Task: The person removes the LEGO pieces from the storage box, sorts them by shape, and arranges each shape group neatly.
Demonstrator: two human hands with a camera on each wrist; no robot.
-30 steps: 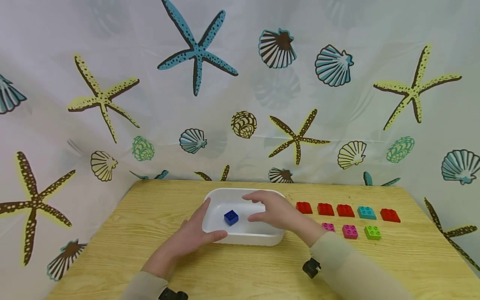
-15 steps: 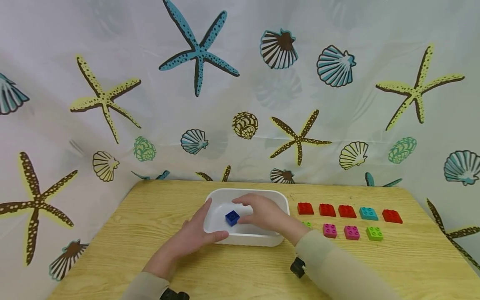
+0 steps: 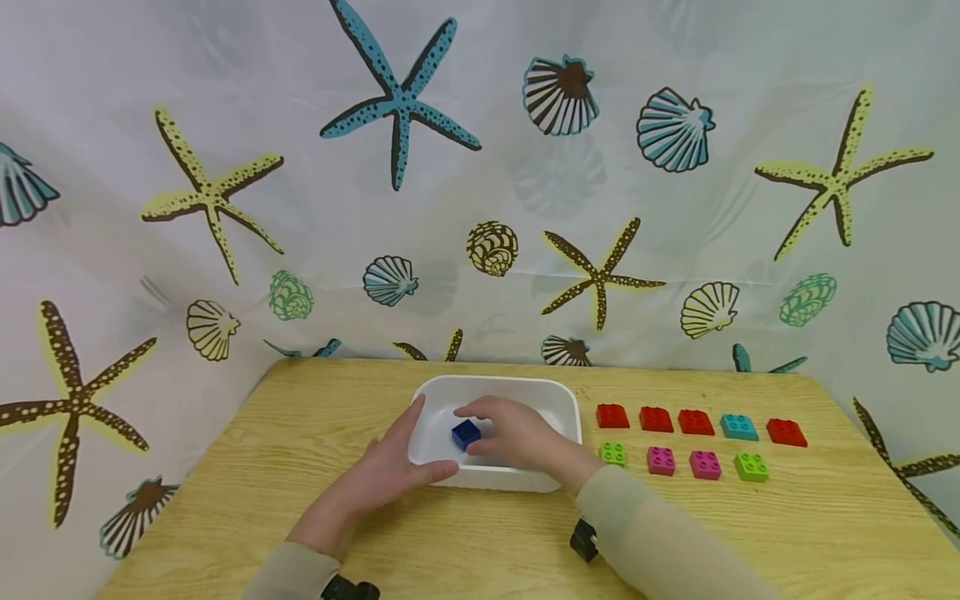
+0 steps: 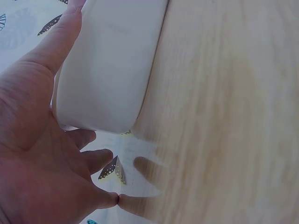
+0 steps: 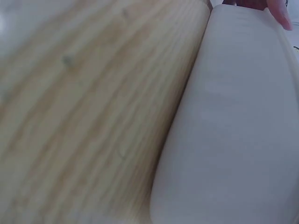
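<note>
A small dark blue toy building brick lies inside the white plastic tub. Over the tub, my right hand has its thumb and forefinger spread on either side of the brick, the thumb close to its near right corner. Whether they touch it cannot be made out. My left hand holds the tub's left end, its thumb on the front rim and its fingers along the left side. In the left wrist view, the left hand straddles the tub's corner. The right wrist view shows the tub's front wall.
Right of the tub, red bricks and a turquoise brick form a back row. Lime bricks and pink bricks stand in a front row. A patterned curtain hangs behind the wooden table.
My right hand has moved left and down into the tub, until its thumb and forefinger are around the blue brick. The left hand keeps its place on the tub.
</note>
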